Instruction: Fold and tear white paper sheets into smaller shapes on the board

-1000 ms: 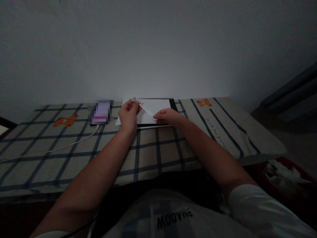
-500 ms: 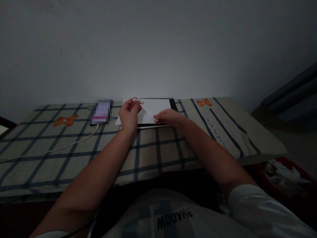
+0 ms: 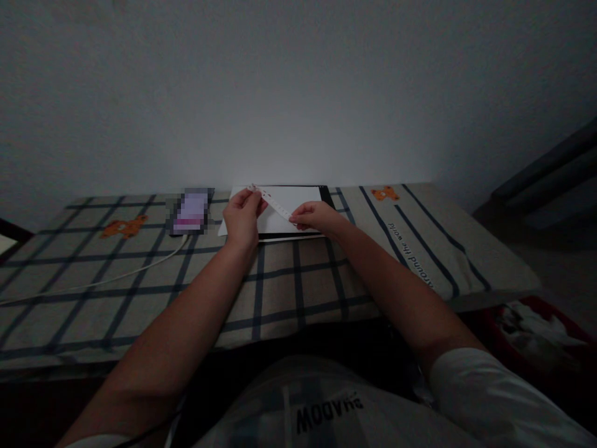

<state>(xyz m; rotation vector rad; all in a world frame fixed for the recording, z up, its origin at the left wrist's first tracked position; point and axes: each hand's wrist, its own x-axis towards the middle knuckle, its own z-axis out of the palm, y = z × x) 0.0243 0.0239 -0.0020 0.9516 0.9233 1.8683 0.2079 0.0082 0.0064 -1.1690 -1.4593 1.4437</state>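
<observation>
white strip (image 3: 275, 204), slanting far-left to near-right

The phone (image 3: 190, 211) (left of the lit pad (image 3: 303, 198)) is blurred into blocks; marks on the strip (image 3: 274, 205) are too small to read; the cable (image 3: 93, 283) leaves the left edge.

Dim, underexposed view. The 1 bright source is a glowing white panel (image 3: 293, 200) at the far edge of the cloth (image 3: 140, 274), casting a pale wash up the wall (image 3: 298, 93). The foreground sinks into near-black shadow. Wide-angle distortion curves the edges; a pixelated patch (image 3: 189, 211) hides detail left of the panel.
</observation>
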